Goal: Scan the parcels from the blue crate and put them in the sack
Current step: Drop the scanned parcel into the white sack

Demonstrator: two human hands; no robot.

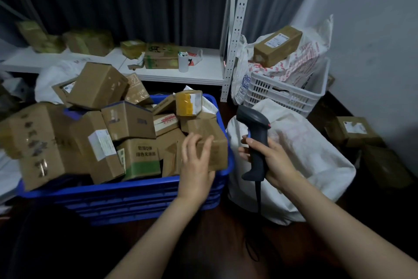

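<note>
Left hand (195, 161): reaching in at lower centre, spreading fingers over a cardboard parcel (214, 140) and clasping it at the near right corner of the crate.
Right hand (269, 161): wrapping fully round the grip of a dark scanner (256, 140), holding it upright just right of centre, aiming up and to the left, above the clasped parcel.
Blue crate (135, 185): sitting at centre left, brimming with cardboard boxes, overflowing well above the rim.
Sack (305, 154): slumping, white, just right of the crate and behind the scanner; hiding whatever lies inside.
White crate (282, 93): standing at upper right, holding printed bags and carrying a long box (277, 45) on top.
Shelf (169, 73): running across the upper left, bearing more boxes and a white cup.
Progress: looking early, or midway at best. Taking up one parcel, not yet scanning or bagging it; leaving, by the look of the heaped crate, most of the scanning and sacking to do.
</note>
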